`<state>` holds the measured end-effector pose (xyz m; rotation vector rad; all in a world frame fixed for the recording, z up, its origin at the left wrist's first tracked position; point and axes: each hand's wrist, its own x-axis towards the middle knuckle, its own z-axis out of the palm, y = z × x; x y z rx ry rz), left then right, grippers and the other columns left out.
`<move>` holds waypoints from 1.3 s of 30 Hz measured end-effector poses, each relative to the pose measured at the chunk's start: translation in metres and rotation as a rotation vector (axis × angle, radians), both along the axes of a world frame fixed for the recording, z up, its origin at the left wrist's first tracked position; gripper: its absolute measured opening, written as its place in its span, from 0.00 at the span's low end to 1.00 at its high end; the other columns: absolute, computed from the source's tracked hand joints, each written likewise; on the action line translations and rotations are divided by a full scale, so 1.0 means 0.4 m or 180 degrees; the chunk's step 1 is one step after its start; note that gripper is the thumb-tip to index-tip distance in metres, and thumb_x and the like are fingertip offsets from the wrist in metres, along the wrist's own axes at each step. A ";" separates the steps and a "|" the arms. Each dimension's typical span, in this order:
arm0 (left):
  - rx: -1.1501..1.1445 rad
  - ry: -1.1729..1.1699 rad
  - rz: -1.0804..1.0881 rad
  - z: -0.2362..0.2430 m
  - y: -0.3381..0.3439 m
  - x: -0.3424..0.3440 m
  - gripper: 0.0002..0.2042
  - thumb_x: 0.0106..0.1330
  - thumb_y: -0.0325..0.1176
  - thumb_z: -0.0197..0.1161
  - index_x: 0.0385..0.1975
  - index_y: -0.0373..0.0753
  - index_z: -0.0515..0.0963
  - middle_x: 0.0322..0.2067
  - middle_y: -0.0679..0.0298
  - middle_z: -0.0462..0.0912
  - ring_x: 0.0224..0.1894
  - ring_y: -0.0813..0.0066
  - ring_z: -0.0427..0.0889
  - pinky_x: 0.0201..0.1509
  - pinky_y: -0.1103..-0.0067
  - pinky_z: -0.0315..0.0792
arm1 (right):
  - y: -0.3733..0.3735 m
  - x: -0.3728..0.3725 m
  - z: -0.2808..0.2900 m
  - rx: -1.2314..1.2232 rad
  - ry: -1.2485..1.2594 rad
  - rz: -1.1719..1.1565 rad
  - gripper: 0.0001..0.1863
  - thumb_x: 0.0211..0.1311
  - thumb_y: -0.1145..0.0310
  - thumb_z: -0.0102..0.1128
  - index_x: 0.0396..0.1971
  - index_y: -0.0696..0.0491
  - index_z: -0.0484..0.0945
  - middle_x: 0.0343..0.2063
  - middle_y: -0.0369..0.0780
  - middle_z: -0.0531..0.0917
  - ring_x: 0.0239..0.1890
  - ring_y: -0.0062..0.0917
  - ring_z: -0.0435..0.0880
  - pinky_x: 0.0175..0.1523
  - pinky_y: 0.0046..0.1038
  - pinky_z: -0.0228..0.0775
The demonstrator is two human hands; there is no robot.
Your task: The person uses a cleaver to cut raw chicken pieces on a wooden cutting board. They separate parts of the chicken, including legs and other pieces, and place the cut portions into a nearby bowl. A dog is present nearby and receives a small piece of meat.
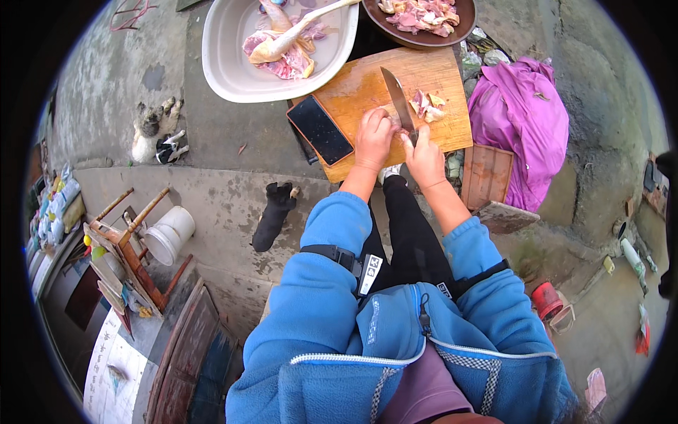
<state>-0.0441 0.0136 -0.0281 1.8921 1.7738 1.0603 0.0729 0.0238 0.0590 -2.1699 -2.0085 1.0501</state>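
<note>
Head view: your two bare hands work over a wooden cutting board [353, 81], with your forearms coming up from the lower edge in blue fleece sleeves.
Right hand: yours [425, 159] is clenched round the handle of a kitchen knife [397, 99], at the near side of the board.
Blade: it points away from you and leans slightly left, between your left hand and the chopped pieces.
Left hand: yours [376, 138] is just beside the blade, fingers curled down toward the board; what they grasp is hidden, so you cannot tell how firmly they close.
Chopped poultry pieces: one small pile [428, 106] lies on the board, right of the blade.
Phone: a dark-screened smartphone [321, 131] lies aslant on the board's left side.
Basin: a whitish plastic tub [221, 74], beyond the board to the left, holds large raw poultry parts [282, 48], one long leg reaching its rim.
Bowl: a brown round bowl [464, 32], beyond the board to the right, contains cut meat [422, 14].
Right of board: purple cloth [519, 120] is draped beside a reddish-brown wooden panel [487, 173].
Ground: a black puppy [274, 218] is left of your legs.
</note>
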 end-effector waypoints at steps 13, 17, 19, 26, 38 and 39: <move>0.0054 0.0074 -0.0051 -0.007 -0.013 -0.009 0.10 0.47 0.29 0.66 0.28 0.37 0.74 0.39 0.60 0.76 0.45 0.58 0.74 0.49 0.67 0.69 | 0.050 0.048 0.012 0.0381 0.0723 -0.0369 0.20 0.60 0.58 0.55 0.42 0.59 0.67 0.22 0.55 0.79 0.27 0.51 0.79 0.31 0.45 0.69; 0.0064 0.0053 -0.0042 -0.012 -0.014 -0.007 0.10 0.47 0.29 0.66 0.27 0.37 0.73 0.38 0.60 0.76 0.44 0.57 0.74 0.49 0.67 0.68 | -0.004 0.031 0.040 0.1156 0.0704 -0.0331 0.19 0.62 0.59 0.54 0.45 0.57 0.66 0.23 0.54 0.79 0.27 0.51 0.79 0.30 0.44 0.69; 0.0096 0.0072 -0.0013 -0.014 -0.010 -0.008 0.10 0.46 0.29 0.66 0.27 0.36 0.73 0.37 0.59 0.75 0.43 0.57 0.74 0.48 0.67 0.68 | -0.027 -0.005 0.017 0.0526 0.0458 -0.0470 0.19 0.62 0.58 0.53 0.44 0.57 0.65 0.26 0.55 0.79 0.31 0.52 0.79 0.34 0.47 0.68; 0.0207 0.0215 -0.0086 -0.013 0.005 -0.017 0.10 0.47 0.31 0.65 0.27 0.37 0.73 0.36 0.60 0.75 0.44 0.57 0.74 0.49 0.66 0.67 | -0.036 -0.005 -0.044 0.0018 -0.0156 -0.0110 0.19 0.61 0.55 0.52 0.38 0.57 0.63 0.23 0.55 0.79 0.29 0.52 0.79 0.34 0.48 0.70; -0.0014 0.0099 -0.0120 -0.001 -0.013 -0.011 0.09 0.47 0.28 0.64 0.28 0.37 0.73 0.37 0.59 0.75 0.45 0.57 0.73 0.51 0.66 0.66 | 0.005 0.003 -0.053 0.0010 0.0014 -0.0137 0.19 0.61 0.57 0.53 0.39 0.59 0.65 0.26 0.57 0.79 0.33 0.54 0.78 0.38 0.48 0.68; 0.0017 0.0105 -0.0145 0.003 -0.011 -0.014 0.09 0.47 0.27 0.64 0.28 0.37 0.73 0.37 0.59 0.75 0.45 0.57 0.73 0.52 0.66 0.66 | -0.010 0.021 -0.046 -0.0037 0.0070 -0.0174 0.19 0.61 0.57 0.53 0.39 0.58 0.65 0.26 0.56 0.79 0.33 0.54 0.78 0.38 0.47 0.68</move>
